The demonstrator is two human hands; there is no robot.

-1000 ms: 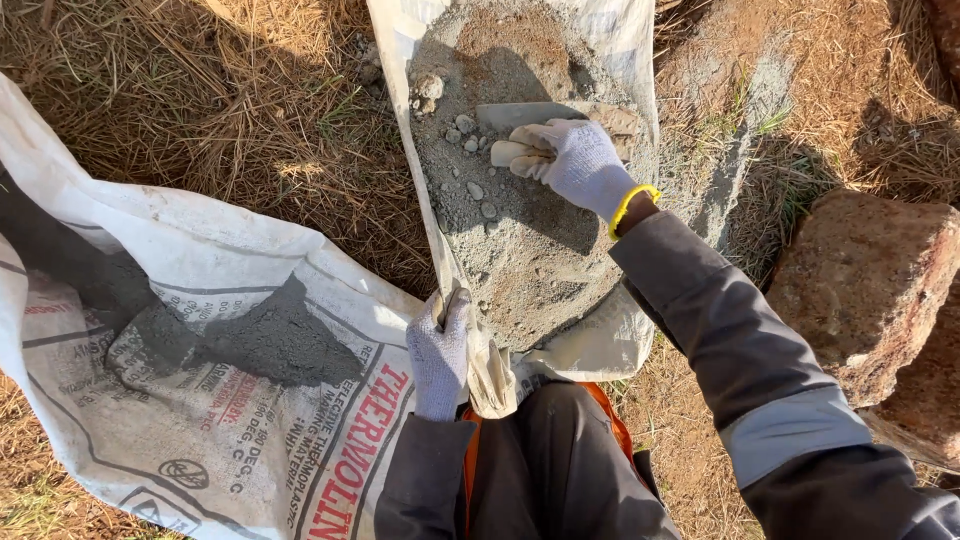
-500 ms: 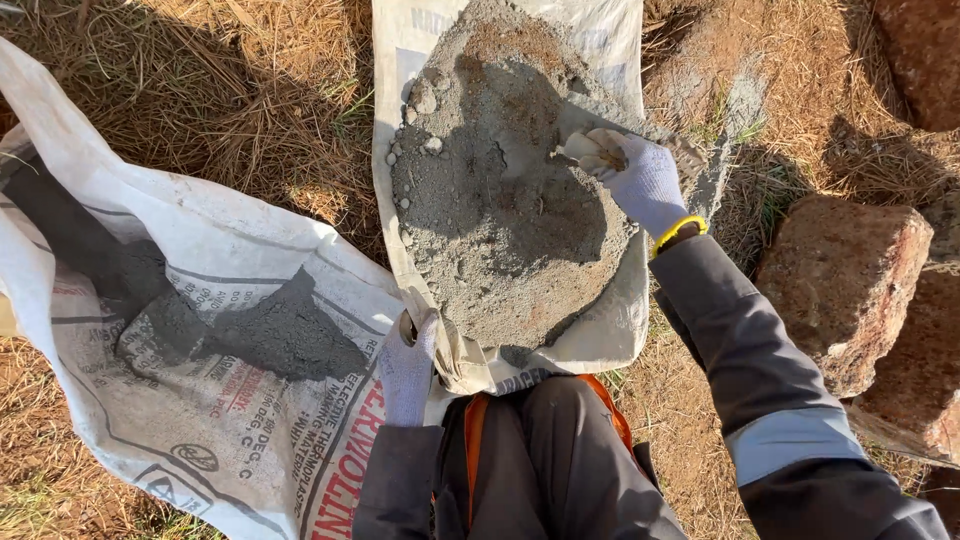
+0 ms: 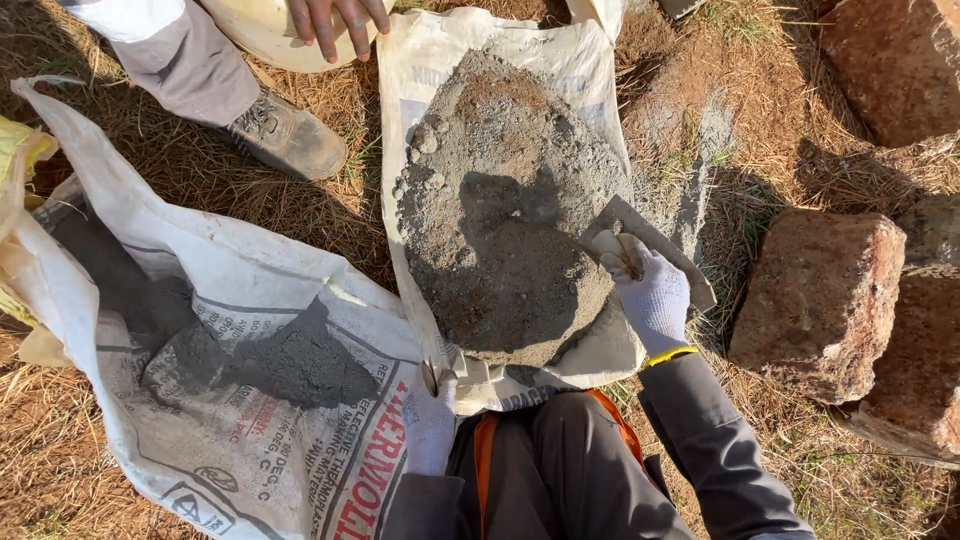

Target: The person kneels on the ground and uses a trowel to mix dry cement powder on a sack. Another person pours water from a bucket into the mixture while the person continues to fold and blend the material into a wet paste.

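Note:
A pile of grey cement and sand (image 3: 505,240) lies on a flattened white sack (image 3: 420,60). My right hand (image 3: 652,292), in a white glove, is shut on the handle of a grey trowel (image 3: 668,248) at the pile's right edge, its blade flat against the mix. At the near left corner of that sack, my gloved left hand (image 3: 432,425) grips the sack's edge. My dark trousers with an orange strap show below.
A large printed white bag (image 3: 230,300) with grey powder lies on the left. Another person's boot (image 3: 285,135) and hand (image 3: 335,15) on a cream pan (image 3: 255,35) are at the top. Reddish stone blocks (image 3: 820,300) stand on the right, on dry grass.
My right hand with the trowel has slid from the pile's top toward its near right edge. The view has tipped up, bringing the other person's boot and hand in. My left hand stays on the sack.

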